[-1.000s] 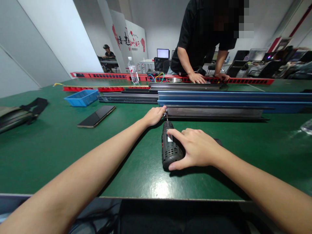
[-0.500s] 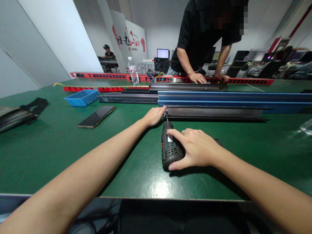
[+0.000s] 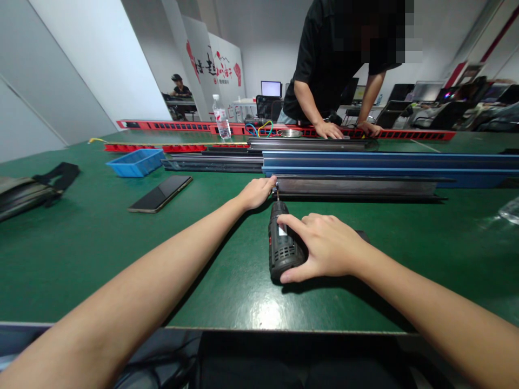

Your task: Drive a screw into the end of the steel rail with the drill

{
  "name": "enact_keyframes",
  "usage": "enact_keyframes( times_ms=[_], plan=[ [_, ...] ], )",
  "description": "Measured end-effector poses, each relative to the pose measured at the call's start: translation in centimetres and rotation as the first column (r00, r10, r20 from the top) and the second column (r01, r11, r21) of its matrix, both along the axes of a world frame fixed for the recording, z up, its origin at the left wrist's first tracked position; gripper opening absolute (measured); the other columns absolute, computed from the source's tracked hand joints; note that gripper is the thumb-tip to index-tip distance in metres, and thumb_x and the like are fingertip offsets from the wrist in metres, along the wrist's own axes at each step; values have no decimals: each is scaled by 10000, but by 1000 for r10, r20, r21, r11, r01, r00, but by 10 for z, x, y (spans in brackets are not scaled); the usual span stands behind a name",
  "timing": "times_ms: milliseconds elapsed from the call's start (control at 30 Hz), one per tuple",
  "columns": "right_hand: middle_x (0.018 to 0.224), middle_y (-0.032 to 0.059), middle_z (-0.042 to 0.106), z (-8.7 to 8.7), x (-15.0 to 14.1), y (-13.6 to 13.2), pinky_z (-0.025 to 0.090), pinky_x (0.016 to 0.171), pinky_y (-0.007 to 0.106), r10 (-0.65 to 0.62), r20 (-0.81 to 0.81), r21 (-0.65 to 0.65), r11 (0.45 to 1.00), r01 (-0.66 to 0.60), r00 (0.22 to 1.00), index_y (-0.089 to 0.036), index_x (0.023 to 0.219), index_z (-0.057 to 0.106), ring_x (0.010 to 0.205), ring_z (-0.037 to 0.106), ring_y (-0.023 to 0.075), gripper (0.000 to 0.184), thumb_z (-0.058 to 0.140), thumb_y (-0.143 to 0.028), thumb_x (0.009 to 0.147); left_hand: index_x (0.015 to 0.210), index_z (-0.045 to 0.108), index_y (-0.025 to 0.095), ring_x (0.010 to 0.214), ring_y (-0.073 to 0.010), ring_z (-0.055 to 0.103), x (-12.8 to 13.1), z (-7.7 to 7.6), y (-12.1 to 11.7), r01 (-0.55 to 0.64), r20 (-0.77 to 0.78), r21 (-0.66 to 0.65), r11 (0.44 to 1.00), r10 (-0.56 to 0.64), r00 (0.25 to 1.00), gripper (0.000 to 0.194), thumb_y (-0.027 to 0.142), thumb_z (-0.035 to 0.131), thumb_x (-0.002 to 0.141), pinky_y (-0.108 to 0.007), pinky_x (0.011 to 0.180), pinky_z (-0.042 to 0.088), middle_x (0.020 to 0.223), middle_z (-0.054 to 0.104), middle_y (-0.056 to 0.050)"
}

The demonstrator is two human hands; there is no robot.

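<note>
Gripping the drill occupies the right hand; left hand touches the rail.

Ahead of you, white partition: red characters, seemingly "加油干"; black lettering beside them unclear. Bottle label, drill sticker: illegible to you.

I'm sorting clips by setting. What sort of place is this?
Probably a small assembly workshop sharing a room with an office: the right hand grips a drill pointed at the end of a rail on a green table, and monitors show behind.
</note>
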State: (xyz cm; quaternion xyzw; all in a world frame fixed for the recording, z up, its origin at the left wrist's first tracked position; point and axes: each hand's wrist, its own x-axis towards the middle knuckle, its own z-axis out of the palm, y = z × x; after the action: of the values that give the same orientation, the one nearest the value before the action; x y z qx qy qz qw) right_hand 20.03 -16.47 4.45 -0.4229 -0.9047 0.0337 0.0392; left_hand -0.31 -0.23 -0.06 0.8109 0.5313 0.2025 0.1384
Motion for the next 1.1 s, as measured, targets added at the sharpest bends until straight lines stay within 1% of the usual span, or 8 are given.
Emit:
enact_keyframes(
  times_ms=[233, 533, 733, 1100],
  plan=[
    [1009, 152, 717, -1, -1, 0, 480, 763, 447, 1, 1, 12, 1000, -1, 1000, -243, 1443, 453, 919, 672, 374, 1029, 512, -934, 682, 694, 576, 166, 876, -250, 666, 1, 1, 0, -3, -9, -8, 1000, 3, 1000, 650, 528, 149, 1024, -310, 789, 457, 858, 705, -125],
    [997, 138, 717, -3, 1, 0, 485, 766, 445, 10, -12, 21, 1000, -10, 1000, -257, 1426, 456, 912, 675, 365, 1005, 506, -936, 687, 684, 550, 175, 838, -232, 647, 0, -1, 1, 12, -16, 10, 1000, -12, 1000, 656, 545, 118, 1011, -296, 772, 450, 813, 687, -116],
    [995, 139, 714, -2, 0, 1, 486, 765, 445, 6, 5, 28, 1000, -6, 1000, -257, 1440, 440, 916, 677, 366, 1018, 500, -940, 687, 675, 528, 180, 844, -241, 643, 1, 1, -1, 9, -31, 3, 1000, -8, 999, 634, 519, 112, 1012, -308, 783, 443, 817, 680, -120],
    [986, 139, 712, -3, 0, -1, 483, 769, 449, 1, -2, 30, 1000, -1, 1000, -255, 1436, 450, 906, 677, 369, 1023, 508, -941, 679, 672, 550, 174, 862, -244, 659, 1, 0, 0, 4, -40, 7, 1000, -4, 999, 653, 518, 120, 1023, -306, 792, 458, 813, 689, -119]
  ],
)
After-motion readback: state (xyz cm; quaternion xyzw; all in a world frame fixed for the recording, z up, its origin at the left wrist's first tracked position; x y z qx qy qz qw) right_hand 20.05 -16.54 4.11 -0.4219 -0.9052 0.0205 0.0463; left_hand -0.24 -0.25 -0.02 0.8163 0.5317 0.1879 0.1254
